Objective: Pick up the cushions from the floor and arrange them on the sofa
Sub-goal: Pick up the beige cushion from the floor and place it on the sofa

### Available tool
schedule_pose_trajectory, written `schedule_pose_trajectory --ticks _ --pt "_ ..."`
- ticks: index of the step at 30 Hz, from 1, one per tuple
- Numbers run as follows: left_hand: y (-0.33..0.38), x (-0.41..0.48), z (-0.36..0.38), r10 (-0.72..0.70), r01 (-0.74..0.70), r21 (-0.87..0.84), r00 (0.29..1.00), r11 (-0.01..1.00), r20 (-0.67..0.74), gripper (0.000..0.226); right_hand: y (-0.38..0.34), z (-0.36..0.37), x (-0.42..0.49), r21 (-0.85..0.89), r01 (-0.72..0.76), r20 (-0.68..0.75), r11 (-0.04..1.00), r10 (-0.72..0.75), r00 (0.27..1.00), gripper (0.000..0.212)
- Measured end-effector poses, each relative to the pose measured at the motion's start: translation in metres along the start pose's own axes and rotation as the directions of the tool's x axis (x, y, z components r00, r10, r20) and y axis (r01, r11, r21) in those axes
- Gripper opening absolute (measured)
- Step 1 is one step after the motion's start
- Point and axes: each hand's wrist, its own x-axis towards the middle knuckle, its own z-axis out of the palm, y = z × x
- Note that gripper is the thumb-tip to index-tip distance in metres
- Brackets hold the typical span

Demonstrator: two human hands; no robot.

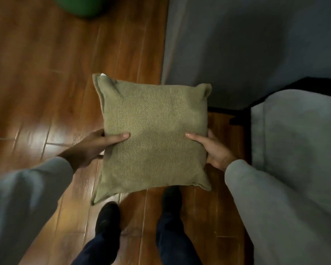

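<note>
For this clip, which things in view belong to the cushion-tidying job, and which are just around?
Part of the job:
- olive cushion, held off the floor
- left hand and right hand, gripping its two sides
- grey sofa, at the right

Just around:
- green round object, at the top edge
- wooden floor

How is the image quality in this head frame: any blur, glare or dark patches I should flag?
Head view: dim overall; the green cushion and both thumbs are fairly sharp, but the left hand is in shadow while the right hand is lit; sleeves and frame edges smear; glare streaks the wooden floor; the grey sofa is soft, with wide-angle bending.
</note>
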Motion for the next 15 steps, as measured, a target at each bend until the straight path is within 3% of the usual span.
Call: schedule_pose_trajectory --ticks 6,10,11,15 --pt "0.111 -0.065 0.064 0.172 -0.193 0.103 0.968 0.976 0.183 0.1 -0.035 -0.058 -0.134 0.12 0.194 -0.216 0.974 -0.165 0.962 0.133" --pt "0.156 -0.102 0.102 0.231 -0.279 0.145 0.933 0.949 0.276 0.092 -0.028 -0.077 -0.211 0.204 0.255 -0.334 0.945 -0.177 0.926 0.135" --pt "0.184 -0.125 0.138 0.253 -0.338 0.192 0.897 0.921 0.363 0.09 -0.023 -0.093 -0.268 0.255 0.32 -0.448 0.913 -0.181 0.875 0.134" --pt "0.217 -0.162 0.191 0.308 -0.426 0.23 0.857 0.875 0.413 0.101 0.0 -0.106 -0.337 0.327 0.432 -0.585 0.84 -0.179 0.791 0.13"
